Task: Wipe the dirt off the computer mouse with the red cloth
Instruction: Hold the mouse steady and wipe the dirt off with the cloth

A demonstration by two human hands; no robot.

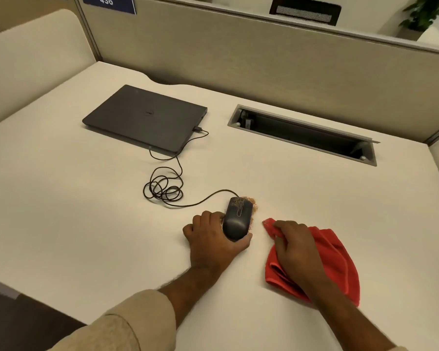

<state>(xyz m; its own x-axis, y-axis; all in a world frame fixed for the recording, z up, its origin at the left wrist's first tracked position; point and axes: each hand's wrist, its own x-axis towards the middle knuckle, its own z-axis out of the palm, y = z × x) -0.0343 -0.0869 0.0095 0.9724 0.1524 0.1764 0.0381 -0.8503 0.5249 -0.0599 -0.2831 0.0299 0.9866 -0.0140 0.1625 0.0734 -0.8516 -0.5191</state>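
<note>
A black wired computer mouse [236,219] lies on the white desk [86,198], with brownish dirt [251,200] on its front and on the desk beside it. My left hand [211,239] grips the mouse from its left side and rear, thumb curled under the back end. A crumpled red cloth [337,259] lies to the right of the mouse. My right hand [294,247] rests on the cloth, its fingers curled on the cloth's left corner near the mouse.
The mouse cable [162,188] coils on the desk and runs to a closed dark laptop [145,117] at the back left. An open cable tray slot [302,134] is set into the desk at the back right. A beige partition [264,59] stands behind.
</note>
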